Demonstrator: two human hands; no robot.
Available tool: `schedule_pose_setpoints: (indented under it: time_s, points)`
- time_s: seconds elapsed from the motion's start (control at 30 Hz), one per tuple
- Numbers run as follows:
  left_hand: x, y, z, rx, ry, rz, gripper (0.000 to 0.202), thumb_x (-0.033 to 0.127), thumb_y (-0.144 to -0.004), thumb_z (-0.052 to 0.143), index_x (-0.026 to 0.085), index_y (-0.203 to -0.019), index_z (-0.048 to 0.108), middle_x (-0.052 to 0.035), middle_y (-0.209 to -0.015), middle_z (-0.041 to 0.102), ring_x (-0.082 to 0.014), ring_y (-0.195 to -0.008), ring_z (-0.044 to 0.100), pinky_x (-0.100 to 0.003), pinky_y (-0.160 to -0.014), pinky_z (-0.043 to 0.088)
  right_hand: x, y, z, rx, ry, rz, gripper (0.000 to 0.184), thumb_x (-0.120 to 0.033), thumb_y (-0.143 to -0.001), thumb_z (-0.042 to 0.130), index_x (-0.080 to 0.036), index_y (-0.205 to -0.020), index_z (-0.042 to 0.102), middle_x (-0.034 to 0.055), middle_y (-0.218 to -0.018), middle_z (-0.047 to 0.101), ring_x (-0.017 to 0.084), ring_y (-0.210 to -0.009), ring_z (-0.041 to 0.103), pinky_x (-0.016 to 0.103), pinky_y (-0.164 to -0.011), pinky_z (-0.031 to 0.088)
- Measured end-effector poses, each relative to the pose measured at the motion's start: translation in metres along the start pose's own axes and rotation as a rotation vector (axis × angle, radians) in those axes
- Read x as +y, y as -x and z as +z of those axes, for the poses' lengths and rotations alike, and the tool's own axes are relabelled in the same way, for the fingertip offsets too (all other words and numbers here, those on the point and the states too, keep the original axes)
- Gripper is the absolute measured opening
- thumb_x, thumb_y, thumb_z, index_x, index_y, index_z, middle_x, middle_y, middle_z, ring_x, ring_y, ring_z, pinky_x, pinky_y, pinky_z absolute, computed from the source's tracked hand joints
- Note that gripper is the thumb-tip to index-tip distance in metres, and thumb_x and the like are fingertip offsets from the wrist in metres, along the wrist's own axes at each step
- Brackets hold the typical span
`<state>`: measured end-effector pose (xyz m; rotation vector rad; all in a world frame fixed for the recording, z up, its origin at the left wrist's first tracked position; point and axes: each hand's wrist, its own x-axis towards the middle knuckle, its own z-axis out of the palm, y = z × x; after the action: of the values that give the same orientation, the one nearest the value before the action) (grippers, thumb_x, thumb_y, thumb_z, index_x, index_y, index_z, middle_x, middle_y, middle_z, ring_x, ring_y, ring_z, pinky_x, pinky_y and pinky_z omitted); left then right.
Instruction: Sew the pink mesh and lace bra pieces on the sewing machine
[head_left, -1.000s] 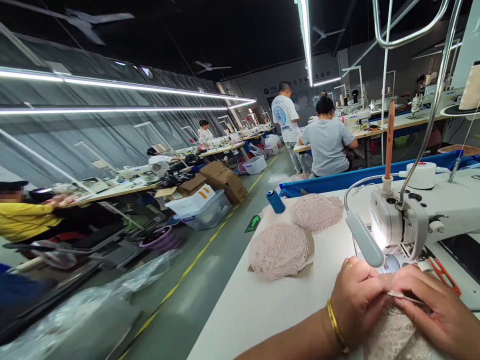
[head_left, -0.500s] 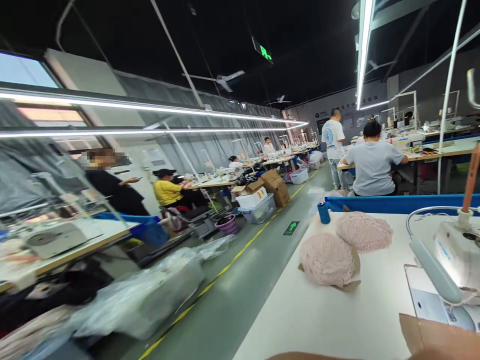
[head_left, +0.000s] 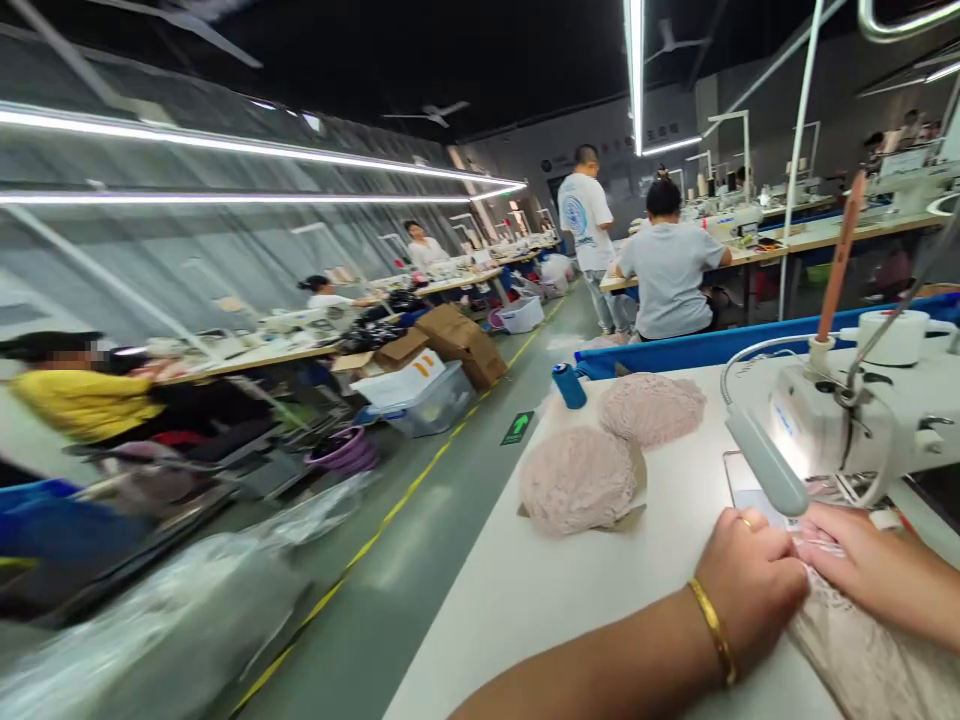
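My left hand (head_left: 757,575), with a gold bracelet and a ring, is closed with its fingers curled down at the edge of a pale pink lace fabric (head_left: 874,640). Across from it, my right hand (head_left: 855,550) grips the same fabric, thumb and fingers drawn together. Both hands are right in front of the white sewing machine (head_left: 817,415), just below its grey lamp (head_left: 765,465). The fabric spreads toward the bottom right corner. The needle area is mostly hidden behind the lamp and hands.
Two heaps of pale pink lace (head_left: 577,480) rest on the white table (head_left: 480,610), near a blue thread cone (head_left: 568,386). A blue cloth trough (head_left: 675,345) runs along the far edge. Left lies an aisle with a yellow line (head_left: 397,505), boxes (head_left: 457,345) and plastic-wrapped goods (head_left: 180,620). Several people sit or stand beyond.
My view has swung to the right, so the room has shifted left. Both hands and the lace fabric now show at the sewing machine; before, only blurred brown shapes showed at the bottom.
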<state>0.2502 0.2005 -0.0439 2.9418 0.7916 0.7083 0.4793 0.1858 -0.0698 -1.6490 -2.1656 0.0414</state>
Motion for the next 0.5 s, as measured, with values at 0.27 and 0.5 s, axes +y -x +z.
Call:
schedule_pose_setpoints:
  time_s: [0.27, 0.5]
  points:
    - [-0.002, -0.001, -0.004, 0.075, 0.05, -0.024, 0.017, 0.025, -0.1, 0.072, 0.02, -0.085, 0.072, -0.0016, -0.09, 0.075, -0.0197, -0.085, 0.063, -0.039, -0.083, 0.045, -0.016, 0.018, -0.031, 0.083, -0.004, -0.347, 0.03, -0.027, -0.108, 0.046, -0.029, -0.124, 0.071, 0.0073, -0.115, 0.078, 0.027, -0.091, 0.074, 0.039, -0.082, 0.058]
    - [0.0, -0.001, -0.011, 0.074, 0.024, -0.042, 0.007, 0.027, -0.101, 0.071, 0.022, -0.103, 0.075, -0.0039, -0.104, 0.077, -0.0215, -0.09, 0.067, -0.042, -0.084, 0.049, -0.011, 0.012, -0.023, 0.048, -0.09, -0.38, 0.034, -0.016, -0.103, 0.049, -0.031, -0.119, 0.074, 0.0052, -0.117, 0.079, 0.026, -0.099, 0.074, 0.039, -0.086, 0.06]
